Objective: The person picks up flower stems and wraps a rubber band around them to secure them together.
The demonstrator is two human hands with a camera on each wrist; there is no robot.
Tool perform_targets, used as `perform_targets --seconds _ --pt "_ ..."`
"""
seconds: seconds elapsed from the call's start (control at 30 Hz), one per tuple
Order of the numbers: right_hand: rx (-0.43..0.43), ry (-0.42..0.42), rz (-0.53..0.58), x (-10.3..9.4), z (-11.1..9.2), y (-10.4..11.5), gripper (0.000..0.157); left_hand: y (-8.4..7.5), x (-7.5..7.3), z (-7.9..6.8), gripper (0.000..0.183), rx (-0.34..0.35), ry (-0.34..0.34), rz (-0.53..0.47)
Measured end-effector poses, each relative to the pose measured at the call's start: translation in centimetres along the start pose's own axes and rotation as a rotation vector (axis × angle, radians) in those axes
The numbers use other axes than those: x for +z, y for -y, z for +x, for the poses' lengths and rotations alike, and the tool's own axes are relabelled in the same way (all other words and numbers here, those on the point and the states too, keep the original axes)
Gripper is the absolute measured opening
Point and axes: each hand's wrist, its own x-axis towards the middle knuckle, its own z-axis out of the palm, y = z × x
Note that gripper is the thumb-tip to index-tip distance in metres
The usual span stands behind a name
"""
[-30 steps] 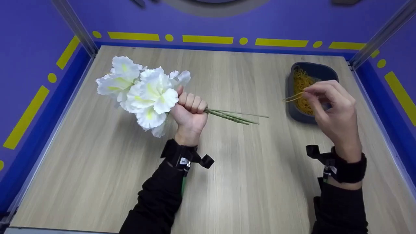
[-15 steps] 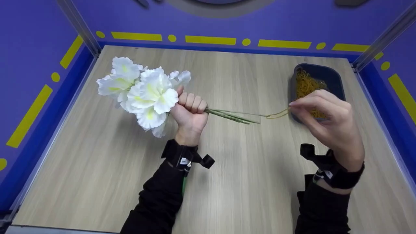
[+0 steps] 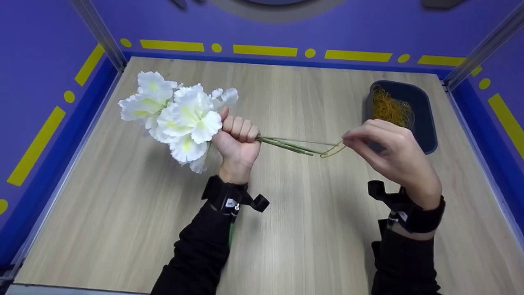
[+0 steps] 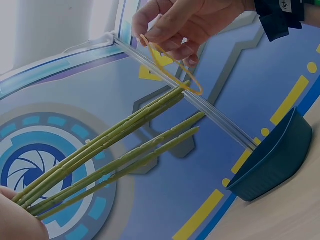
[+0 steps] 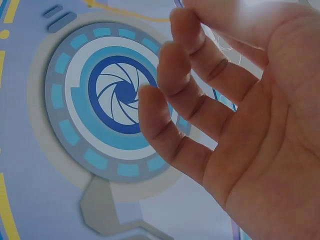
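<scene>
My left hand (image 3: 237,141) grips a bunch of artificial white flowers (image 3: 188,116) by the stems. The blooms lean out to the left, and the bare green stem ends (image 3: 286,145) stick out to the right of the fist. Between thumb and forefinger my right hand (image 3: 393,153) pinches a yellow rubber band (image 3: 332,153), stretched into a narrow loop. In the left wrist view the loop's far end (image 4: 197,90) lies at the tips of the upper stems (image 4: 125,125), while the lower stems end below it. The other right fingers (image 5: 185,110) are loosely curled.
A dark blue tub (image 3: 428,123) holding a pile of yellow rubber bands (image 3: 389,108) stands at the back right of the wooden table (image 3: 303,229), partly behind the right hand. Blue panels (image 3: 270,28) enclose the table at the back and sides.
My right hand has moved left and down from over the tub, bringing the rubber band to the stem tips. The left hand and flowers have barely moved.
</scene>
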Motion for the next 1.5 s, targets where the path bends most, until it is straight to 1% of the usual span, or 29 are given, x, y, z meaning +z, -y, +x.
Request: perform_targets --seconds 0.13,0.3,0.6,0.87,1.03,1.13,1.23,1.37,1.5 --pt "0.026 0.013 -0.01 0.1 0.0 -0.3 0.028 0.1 0.0 0.0 0.05 -0.004 -0.004 0.003" --pt "0.05 -0.001 -0.02 0.2 0.0 -0.5 0.028 0.1 0.0 0.0 0.05 -0.012 -0.004 0.01" --pt "0.082 -0.058 -0.034 0.3 0.1 -0.9 0.026 0.2 0.0 -0.1 0.05 -0.03 -0.003 0.002" --pt "0.161 -0.104 -0.073 0.4 0.1 -0.9 0.021 0.3 0.0 -0.1 0.05 -0.038 0.003 0.015" --pt "0.168 -0.132 -0.085 0.6 0.2 -1.0 0.02 0.3 0.0 -0.1 0.049 -0.051 0.013 0.008" --pt "0.168 -0.137 -0.082 0.9 0.4 -1.1 0.019 0.3 0.1 -0.2 0.049 -0.067 0.015 0.007" --pt "0.168 -0.143 -0.067 1.2 0.6 -1.2 0.017 0.4 0.1 -0.4 0.048 -0.098 0.017 0.007" --pt "0.17 -0.174 -0.064 1.5 0.8 -1.4 0.014 0.6 0.2 -0.6 0.048 -0.146 0.03 -0.005" --pt "0.173 -0.199 -0.052 1.8 0.9 -1.5 0.016 0.7 0.1 -0.6 0.047 -0.177 0.039 -0.02"
